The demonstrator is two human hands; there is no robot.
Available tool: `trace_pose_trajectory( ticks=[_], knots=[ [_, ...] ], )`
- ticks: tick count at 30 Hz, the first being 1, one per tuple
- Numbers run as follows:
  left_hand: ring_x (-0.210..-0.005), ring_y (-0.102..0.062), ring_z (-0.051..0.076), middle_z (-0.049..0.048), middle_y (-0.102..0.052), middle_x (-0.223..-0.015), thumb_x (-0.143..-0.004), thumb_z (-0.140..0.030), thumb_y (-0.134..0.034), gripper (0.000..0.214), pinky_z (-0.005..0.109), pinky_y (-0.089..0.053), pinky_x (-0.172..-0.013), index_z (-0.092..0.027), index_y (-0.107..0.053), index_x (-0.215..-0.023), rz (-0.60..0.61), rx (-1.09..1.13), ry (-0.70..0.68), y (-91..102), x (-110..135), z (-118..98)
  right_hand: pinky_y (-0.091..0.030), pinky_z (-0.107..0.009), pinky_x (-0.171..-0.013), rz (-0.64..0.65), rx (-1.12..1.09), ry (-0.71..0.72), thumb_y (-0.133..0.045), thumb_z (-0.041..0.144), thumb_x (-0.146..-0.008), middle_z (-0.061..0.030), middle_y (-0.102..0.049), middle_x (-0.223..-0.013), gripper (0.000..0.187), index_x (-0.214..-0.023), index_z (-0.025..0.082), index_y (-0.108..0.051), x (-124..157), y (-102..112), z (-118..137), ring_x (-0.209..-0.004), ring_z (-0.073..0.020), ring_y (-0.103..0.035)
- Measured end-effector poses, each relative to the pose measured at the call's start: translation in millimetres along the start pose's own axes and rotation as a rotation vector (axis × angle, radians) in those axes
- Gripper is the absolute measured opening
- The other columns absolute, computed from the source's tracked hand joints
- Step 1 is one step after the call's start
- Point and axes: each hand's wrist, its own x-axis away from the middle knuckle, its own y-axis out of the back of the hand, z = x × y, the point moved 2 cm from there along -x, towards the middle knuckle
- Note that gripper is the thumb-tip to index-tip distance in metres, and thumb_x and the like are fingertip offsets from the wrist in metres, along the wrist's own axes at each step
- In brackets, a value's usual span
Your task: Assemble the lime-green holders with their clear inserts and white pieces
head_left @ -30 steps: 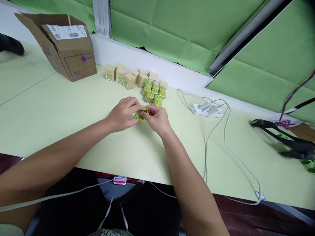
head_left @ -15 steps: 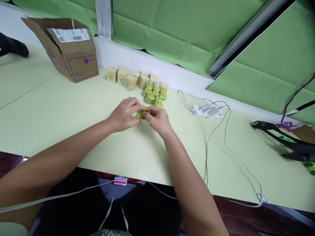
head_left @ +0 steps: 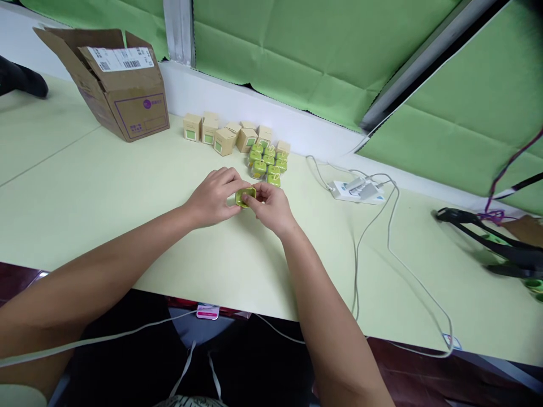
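Note:
Above the middle of the table, my left hand (head_left: 216, 198) closes its thumb and fingers on the left side of a small square-shaped green lid (head_left: 251, 193), whose hollow side faces me. My right hand (head_left: 272, 207) pinches the same lid from the right, with the thumb reaching into the hollow. A pale sliver shows between the left fingers and the lid; I cannot tell what it is. Just beyond my hands stands a cluster of small clear jars with green lids (head_left: 259, 168), several carrying a cord loop on top.
Small brown cardboard boxes (head_left: 224, 142) stand behind the jars along the wall. A large opened carton (head_left: 139, 113) is at the back left. On the right are a white power strip (head_left: 357, 192) with trailing cables and a black-handled object (head_left: 500, 243).
My right thumb has shifted slightly inside the green lid, and the lid's hollow is turned a little more toward me. Both hands stay in nearly the same place.

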Motion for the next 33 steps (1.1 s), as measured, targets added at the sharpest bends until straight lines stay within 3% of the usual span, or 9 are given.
trace_pose_trajectory(
  ticks=[6, 12, 16, 22, 25, 28, 31, 33],
  knots=[
    [-0.096, -0.062, 0.023, 0.0057, -0.066, -0.103, -0.086, -0.017, -0.069, 0.036, 0.041, -0.051, -0.089, -0.023, -0.070, -0.122, -0.028, 0.016, -0.024, -0.9, 1.6, -1.1, -0.044, -0.028, -0.060, -0.044, -0.009, 0.001, -0.076, 0.038, -0.075, 0.0013, -0.067, -0.072, 0.021, -0.082, 0.020, -0.069, -1.1, -0.1, -1.4, -0.063, -0.0129, -0.055],
    [-0.118, -0.064, 0.026, 0.0095, -0.068, -0.126, -0.092, -0.030, -0.076, 0.045, 0.044, -0.054, -0.102, -0.025, -0.065, -0.135, -0.056, 0.143, 0.033, 0.7, 0.4, -0.3, -0.034, -0.025, -0.045, 0.019, -0.240, -0.093, -0.084, 0.045, -0.069, 0.0063, -0.055, -0.060, 0.032, -0.085, 0.022, -0.070, 1.9, 2.7, 8.2, -0.051, -0.0096, -0.040],
    [-0.121, -0.065, 0.026, 0.0096, -0.070, -0.129, -0.093, -0.035, -0.078, 0.047, 0.045, -0.054, -0.106, -0.026, -0.064, -0.137, -0.073, 0.204, 0.038, -0.2, 0.5, -0.6, -0.036, -0.023, -0.045, 0.085, -0.371, -0.134, -0.088, 0.046, -0.066, 0.0048, -0.055, -0.063, 0.033, -0.080, 0.022, -0.070, 5.8, 2.3, 15.8, -0.055, -0.0097, -0.044],
    [-0.116, -0.069, 0.025, 0.0085, -0.073, -0.125, -0.091, -0.031, -0.078, 0.042, 0.042, -0.057, -0.102, -0.025, -0.066, -0.131, -0.129, 0.211, 0.021, 1.3, -0.4, -3.2, -0.041, -0.022, -0.048, 0.108, -0.356, -0.161, -0.085, 0.059, -0.070, 0.0008, -0.061, -0.074, 0.041, -0.081, 0.021, -0.072, 5.5, 7.1, 16.6, -0.064, -0.0117, -0.053],
    [-0.117, -0.069, 0.025, 0.0083, -0.072, -0.125, -0.088, -0.028, -0.078, 0.041, 0.042, -0.056, -0.103, -0.024, -0.066, -0.126, -0.165, 0.173, 0.102, 5.5, -2.9, 3.2, -0.047, -0.024, -0.054, 0.011, -0.251, -0.124, -0.076, 0.064, -0.078, -0.0035, -0.070, -0.088, 0.044, -0.091, 0.022, -0.074, 1.4, 14.6, 9.3, -0.075, -0.0151, -0.060],
    [-0.117, -0.069, 0.025, 0.0075, -0.073, -0.124, -0.084, -0.026, -0.077, 0.042, 0.040, -0.056, -0.101, -0.022, -0.064, -0.124, -0.214, 0.136, 0.210, 8.5, -3.9, 13.5, -0.056, -0.032, -0.071, -0.116, 0.029, -0.045, -0.076, 0.059, -0.080, -0.0073, -0.076, -0.106, 0.046, -0.107, 0.021, -0.074, -1.8, 14.3, -2.0, -0.089, -0.0201, -0.066],
    [-0.111, -0.069, 0.024, 0.0063, -0.073, -0.119, -0.081, -0.023, -0.077, 0.041, 0.038, -0.057, -0.097, -0.021, -0.065, -0.120, -0.211, 0.117, 0.260, 7.4, -3.1, 21.9, -0.057, -0.041, -0.088, -0.036, 0.322, 0.016, -0.081, 0.049, -0.078, -0.0098, -0.077, -0.112, 0.052, -0.121, 0.021, -0.073, -1.8, -0.7, -12.6, -0.093, -0.0236, -0.070],
    [-0.109, -0.069, 0.023, 0.0063, -0.073, -0.117, -0.080, -0.022, -0.077, 0.040, 0.037, -0.057, -0.096, -0.020, -0.066, -0.118, -0.200, 0.118, 0.250, 5.4, -2.2, 25.2, -0.057, -0.042, -0.091, 0.018, 0.450, 0.056, -0.077, 0.040, -0.082, -0.0099, -0.078, -0.110, 0.043, -0.120, 0.021, -0.074, -1.0, -11.0, -16.7, -0.091, -0.0241, -0.070]
  ],
)
